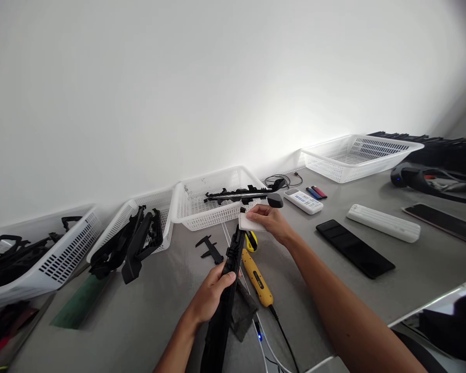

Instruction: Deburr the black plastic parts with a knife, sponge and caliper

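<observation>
My left hand (213,292) is wrapped round a long black plastic part (230,290), which points away from me over the table. At the far end of this part, my right hand (270,220) pinches a white flat piece (250,221); its material I cannot make out. The white piece touches or nearly touches the part's tip. Just right of the part lies a yellow corded tool (258,280), with a yellow-and-black object (251,241) partly hidden behind it. A dark grey cloth (243,311) lies beneath my left hand's side. Black calipers (209,248) rest to the left.
White baskets with black plastic parts stand along the wall: left (62,259), next to it (165,228), and middle (198,223). Another basket (345,171) stands back right. A black phone (353,248), a white bar-shaped case (384,223) and a white device (303,201) lie to the right.
</observation>
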Motion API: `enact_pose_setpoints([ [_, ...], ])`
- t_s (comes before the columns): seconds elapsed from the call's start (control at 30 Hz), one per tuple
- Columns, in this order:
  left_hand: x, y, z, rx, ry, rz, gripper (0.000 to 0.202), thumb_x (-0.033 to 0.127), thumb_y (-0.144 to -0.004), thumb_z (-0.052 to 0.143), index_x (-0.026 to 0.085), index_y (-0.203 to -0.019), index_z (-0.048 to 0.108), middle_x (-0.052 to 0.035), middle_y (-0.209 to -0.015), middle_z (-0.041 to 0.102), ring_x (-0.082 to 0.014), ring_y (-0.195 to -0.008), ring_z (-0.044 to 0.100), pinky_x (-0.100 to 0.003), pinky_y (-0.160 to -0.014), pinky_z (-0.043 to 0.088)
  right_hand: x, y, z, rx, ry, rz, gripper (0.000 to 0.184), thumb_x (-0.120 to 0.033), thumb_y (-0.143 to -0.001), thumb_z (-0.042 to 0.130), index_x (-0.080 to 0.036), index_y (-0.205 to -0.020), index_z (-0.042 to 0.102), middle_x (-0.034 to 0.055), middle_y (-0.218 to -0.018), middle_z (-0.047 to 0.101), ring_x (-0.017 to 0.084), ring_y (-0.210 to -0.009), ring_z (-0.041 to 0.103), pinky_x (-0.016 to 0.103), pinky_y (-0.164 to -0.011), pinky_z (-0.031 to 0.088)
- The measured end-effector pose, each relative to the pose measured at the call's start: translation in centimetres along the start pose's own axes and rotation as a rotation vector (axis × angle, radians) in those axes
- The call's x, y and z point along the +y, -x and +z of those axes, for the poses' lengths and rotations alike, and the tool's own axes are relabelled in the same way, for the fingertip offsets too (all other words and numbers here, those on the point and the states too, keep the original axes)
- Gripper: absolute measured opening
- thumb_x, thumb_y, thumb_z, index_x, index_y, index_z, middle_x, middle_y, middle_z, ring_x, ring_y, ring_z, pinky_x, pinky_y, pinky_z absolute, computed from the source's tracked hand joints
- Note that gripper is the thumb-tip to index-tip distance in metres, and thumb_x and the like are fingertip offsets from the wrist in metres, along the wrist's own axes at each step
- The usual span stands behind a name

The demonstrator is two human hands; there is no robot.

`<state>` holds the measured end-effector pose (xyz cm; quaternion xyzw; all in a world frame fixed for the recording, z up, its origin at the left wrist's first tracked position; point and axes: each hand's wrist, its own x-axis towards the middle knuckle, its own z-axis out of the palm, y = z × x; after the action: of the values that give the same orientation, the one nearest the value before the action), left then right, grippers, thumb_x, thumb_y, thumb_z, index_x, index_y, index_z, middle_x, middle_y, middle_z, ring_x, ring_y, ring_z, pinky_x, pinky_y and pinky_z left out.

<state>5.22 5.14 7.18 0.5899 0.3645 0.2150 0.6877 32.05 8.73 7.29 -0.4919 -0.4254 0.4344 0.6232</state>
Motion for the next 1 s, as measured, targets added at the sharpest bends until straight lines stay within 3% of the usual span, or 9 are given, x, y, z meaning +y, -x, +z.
enact_pose_setpoints([
  [0.13, 0.0, -0.2, 0.1, 0.018, 0.004, 0.027, 0.041, 0.058, -0.088, 0.073, 0.018, -0.095, 0.069, 0.0019, -0.072, 0.053, -0.0149, -0.065, 0.047, -0.026, -0.062, 0.039, 0.1, 0.2, 0.6, 0.038, 0.009, -0.060, 0.049, -0.065, -0.068, 0.090, -0.021, -0.079, 0.072, 0.0017, -0.076, 0.071, 0.017, -0.067, 0.059, 0.029, -0.059, 0.041],
  [0.33, 0.3, -0.3, -0.2, 0.087, 0.017, 0.054, 0.039, 0.058, -0.091, 0.070, 0.019, -0.096, 0.067, 0.0037, -0.069, 0.050, -0.0139, -0.062, 0.044, -0.026, -0.062, 0.039, 0.1, 1.0, 2.6, -0.154, 0.095, -0.047, 0.047, -0.064, -0.074, 0.087, -0.019, -0.081, 0.074, 0.0027, -0.078, 0.071, 0.016, -0.066, 0.060, 0.027, -0.057, 0.043],
  [0.57, 0.0, -0.6, -0.5, 0.120, 0.019, 0.086, 0.039, 0.058, -0.089, 0.072, 0.019, -0.093, 0.067, 0.0037, -0.068, 0.050, -0.0140, -0.063, 0.044, -0.025, -0.060, 0.037, 0.2, 1.2, 3.4, -0.061, 0.105, -0.084, 0.045, -0.062, -0.075, 0.085, -0.020, -0.077, 0.071, 0.0017, -0.075, 0.071, 0.016, -0.066, 0.059, 0.027, -0.057, 0.041],
  [1.0, -0.5, -0.7, -0.6, 0.208, 0.045, 0.070, 0.048, 0.063, -0.083, 0.075, 0.018, -0.099, 0.070, 0.0004, -0.071, 0.059, -0.0178, -0.069, 0.055, -0.027, -0.062, 0.041, 0.4, 1.6, 4.6, -0.090, 0.108, -0.098, 0.045, -0.063, -0.077, 0.083, -0.021, -0.078, 0.069, 0.0028, -0.076, 0.071, 0.016, -0.066, 0.059, 0.028, -0.057, 0.043],
])
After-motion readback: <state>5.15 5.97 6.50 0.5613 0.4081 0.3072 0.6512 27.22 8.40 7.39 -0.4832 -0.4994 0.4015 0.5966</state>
